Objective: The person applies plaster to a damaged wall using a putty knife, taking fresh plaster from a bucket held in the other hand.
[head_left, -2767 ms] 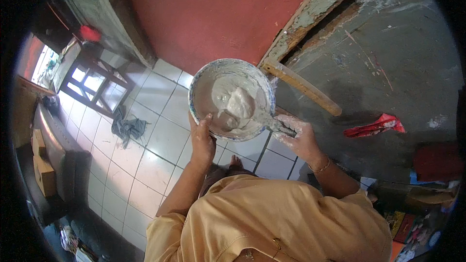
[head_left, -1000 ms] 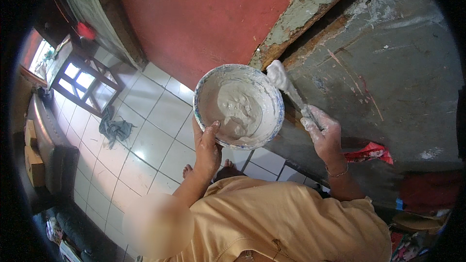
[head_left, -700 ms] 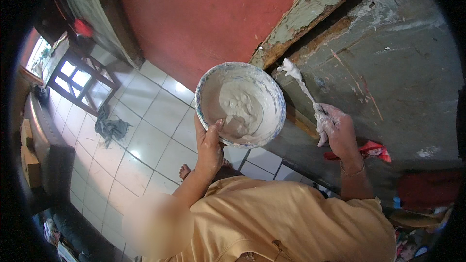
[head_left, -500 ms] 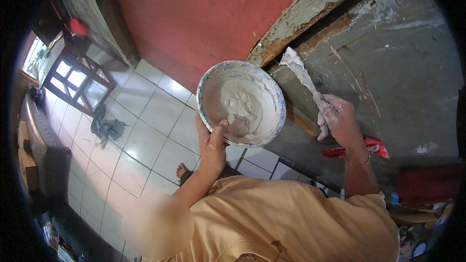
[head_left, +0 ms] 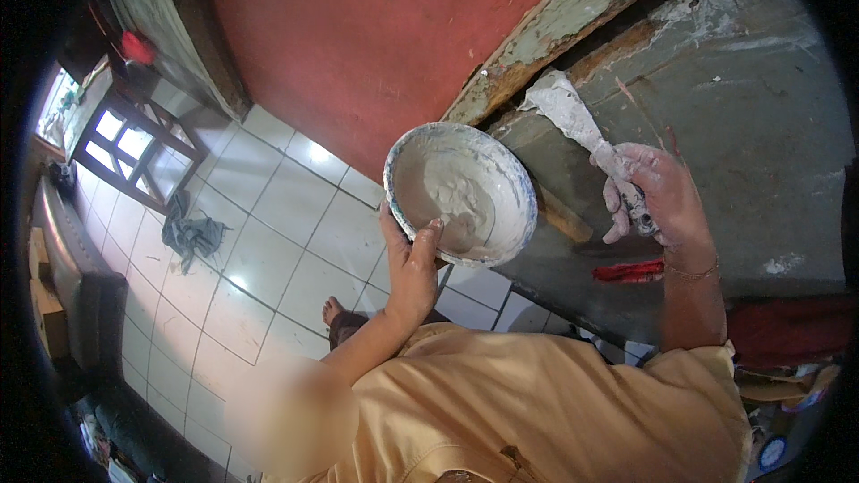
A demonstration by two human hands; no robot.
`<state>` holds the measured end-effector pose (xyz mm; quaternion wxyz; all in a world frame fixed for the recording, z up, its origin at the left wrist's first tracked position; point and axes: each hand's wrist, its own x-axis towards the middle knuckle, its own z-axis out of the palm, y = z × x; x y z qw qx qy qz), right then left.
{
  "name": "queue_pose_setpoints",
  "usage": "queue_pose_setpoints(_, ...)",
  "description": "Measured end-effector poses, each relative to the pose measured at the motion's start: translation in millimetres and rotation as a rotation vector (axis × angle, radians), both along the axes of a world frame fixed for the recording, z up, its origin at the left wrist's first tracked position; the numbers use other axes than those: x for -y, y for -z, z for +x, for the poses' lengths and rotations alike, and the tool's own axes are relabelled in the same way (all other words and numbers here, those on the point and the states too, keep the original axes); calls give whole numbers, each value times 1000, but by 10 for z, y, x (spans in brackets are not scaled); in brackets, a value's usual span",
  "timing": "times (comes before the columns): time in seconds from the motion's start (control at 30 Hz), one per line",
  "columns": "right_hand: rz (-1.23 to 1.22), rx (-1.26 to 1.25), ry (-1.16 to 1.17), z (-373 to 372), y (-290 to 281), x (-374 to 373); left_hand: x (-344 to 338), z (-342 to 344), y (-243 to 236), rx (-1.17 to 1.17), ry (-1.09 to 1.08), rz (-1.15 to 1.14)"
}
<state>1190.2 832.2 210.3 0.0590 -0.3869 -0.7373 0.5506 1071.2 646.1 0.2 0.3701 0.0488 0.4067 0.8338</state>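
Observation:
My left hand [head_left: 414,264] grips the near left rim of a round bowl [head_left: 512,231], thumb over the inside edge. Wet, pale grey-white paste [head_left: 458,206] covers the bowl's bottom and smears its walls; the outer rim is speckled blue. In my right hand [head_left: 667,197] is a putty knife [head_left: 573,116], its handle and blade coated with the same white paste. The blade points up and left, apart from the bowl, over a grey surface [head_left: 752,152]. White smears cover my right fingers, which wrap round the handle.
A red panel [head_left: 385,27] meets a peeling, cracked wooden frame [head_left: 537,31] beyond the bowl. A red cloth [head_left: 628,271] lies by my right wrist. Left are white floor tiles [head_left: 268,241], a grey rag [head_left: 191,231], a wooden table [head_left: 134,148] and a dark sofa [head_left: 85,259].
The bowl has shifted slightly right and tilted a little. My right hand has moved right and turned, so the putty knife's broad blade face now shows.

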Motion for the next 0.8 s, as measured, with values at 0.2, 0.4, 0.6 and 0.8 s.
queue_pose_setpoints(0.2,7,14,11,-56,-128,-32,31,-19,-25,39,15,11)
queue_pose_setpoints(0.4,-18,63,42,-41,-171,-32,30,-65,-25,43,75,8)
queue_pose_setpoints(0.6,36,106,31,-123,-356,43,8,-75,94,2,-9,20)
queue_pose_setpoints(0.8,98,134,-34,-109,-462,17,12,-102,75,14,-16,12)
